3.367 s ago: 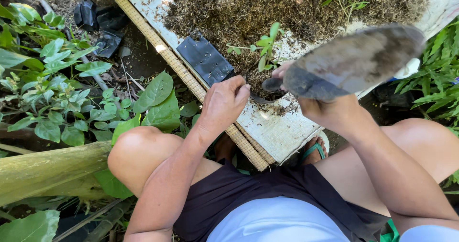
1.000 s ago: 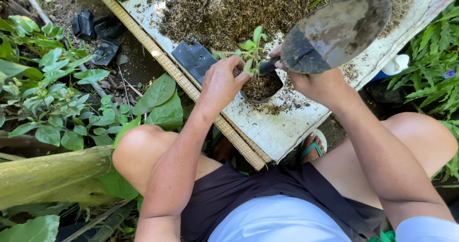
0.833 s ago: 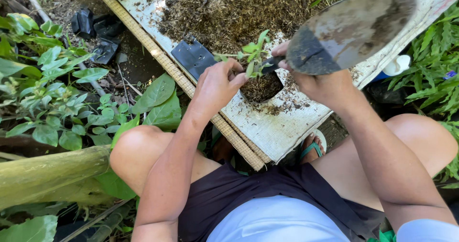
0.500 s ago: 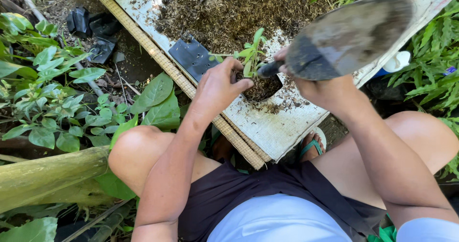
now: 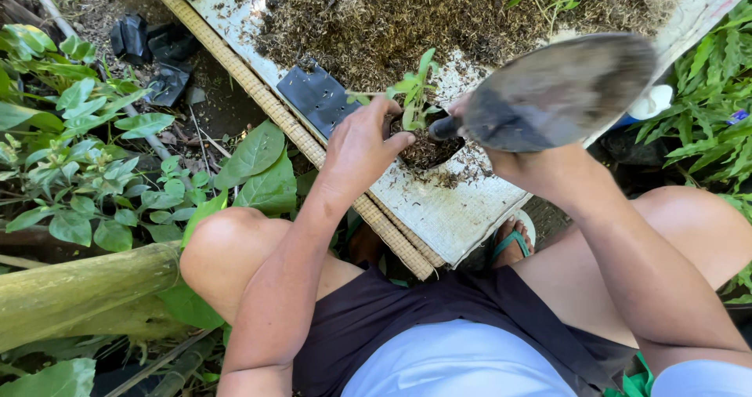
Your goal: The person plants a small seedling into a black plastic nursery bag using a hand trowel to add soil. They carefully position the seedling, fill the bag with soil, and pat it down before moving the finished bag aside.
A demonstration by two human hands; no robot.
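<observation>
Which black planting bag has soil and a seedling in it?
The black bag between both hands; the other bag lies flat, and those on the ground are crumpled.

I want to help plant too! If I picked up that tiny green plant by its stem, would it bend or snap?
The seedling looks thin and soft, so it would likely flop and might snap. Its small black pot holds loose soil, which could spill if tipped.
</observation>
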